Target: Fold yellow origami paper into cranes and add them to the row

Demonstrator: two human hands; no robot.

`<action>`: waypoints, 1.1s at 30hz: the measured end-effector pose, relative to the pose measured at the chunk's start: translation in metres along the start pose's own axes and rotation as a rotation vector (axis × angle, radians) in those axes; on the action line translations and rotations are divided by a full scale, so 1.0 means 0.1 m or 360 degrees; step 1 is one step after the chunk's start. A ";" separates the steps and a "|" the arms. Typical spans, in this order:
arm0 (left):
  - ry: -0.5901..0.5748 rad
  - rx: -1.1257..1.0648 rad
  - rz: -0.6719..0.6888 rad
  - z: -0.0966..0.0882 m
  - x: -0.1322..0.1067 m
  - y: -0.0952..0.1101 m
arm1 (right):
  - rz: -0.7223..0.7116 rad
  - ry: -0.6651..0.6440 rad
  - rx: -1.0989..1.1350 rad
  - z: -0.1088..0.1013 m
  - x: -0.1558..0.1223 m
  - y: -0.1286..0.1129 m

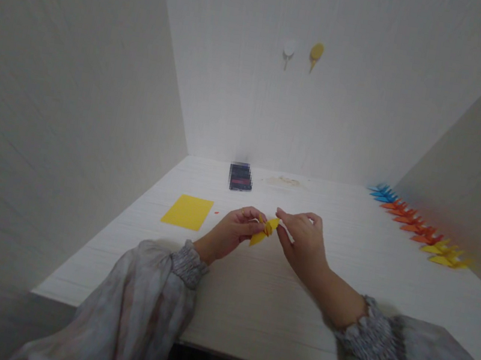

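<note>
The fingers of the person's left hand [239, 228] are clamped on a small yellow folded-paper figure [270, 226], the thumb lying along its near side. The figure is held in front of the person, above the middle of the white, wood-grained bench [220, 305], with one pointed flap angled down toward the person and another pointing right. At that right-hand point are the thumb and forefinger of the right hand [305, 239], standing apart with the paper's tip near the gap between them; whether they touch it cannot be told. The other right fingers are loosely curled.

Both wrists come out of gathered cuffs on loose, greyish, mottled fabric sleeves [144, 298]. Just left of the left hand lies a tiny orange-red scrap [216, 213], and beyond it a flat yellow square sheet of paper [187, 212]. Farther back, near the pale rear wall [237, 82], rests a dark rectangular object [241, 178], its surface blurred into blocks; a faint brownish smudge [286, 181] marks the bench to its right.

Along the right side runs a slanting row of pointed folded-paper figures: blue ones [384, 194] at the back, orange to red ones [411, 221] in the middle, yellow ones [445, 254] nearest. High on the rear wall are a white round-headed hook [289, 49] and a yellow one [316, 53] beside it.
</note>
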State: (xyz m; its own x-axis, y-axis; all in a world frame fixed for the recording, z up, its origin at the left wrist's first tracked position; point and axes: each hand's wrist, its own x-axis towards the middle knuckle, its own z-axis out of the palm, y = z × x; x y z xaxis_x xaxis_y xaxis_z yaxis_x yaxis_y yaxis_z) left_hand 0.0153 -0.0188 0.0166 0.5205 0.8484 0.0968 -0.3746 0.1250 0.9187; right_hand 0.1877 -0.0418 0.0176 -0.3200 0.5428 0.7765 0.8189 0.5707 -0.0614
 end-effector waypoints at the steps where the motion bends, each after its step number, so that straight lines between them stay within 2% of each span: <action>1: -0.0003 -0.0007 0.0000 0.00 0.00 0.00 | 0.0036 0.0015 0.0024 0.01 -0.01 0.02; 8: -0.0079 -0.0044 -0.0003 0.01 -0.01 0.01 | 0.0134 0.0018 0.0162 0.01 -0.02 0.04; 23: -0.0087 0.0010 -0.0056 0.04 -0.02 0.02 | 0.0230 -0.0102 0.0295 -0.05 0.01 -0.02; 33: -0.0053 -0.0007 -0.0030 -0.01 0.00 -0.01 | 0.0212 -0.0191 0.0212 0.00 -0.01 0.00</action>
State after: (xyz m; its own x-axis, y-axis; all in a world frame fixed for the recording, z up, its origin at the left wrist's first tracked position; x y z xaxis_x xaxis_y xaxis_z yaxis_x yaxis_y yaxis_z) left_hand 0.0146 -0.0183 0.0154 0.5528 0.8283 0.0919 -0.3675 0.1433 0.9189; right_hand 0.1881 -0.0418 0.0165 -0.2744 0.6838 0.6761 0.7901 0.5611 -0.2469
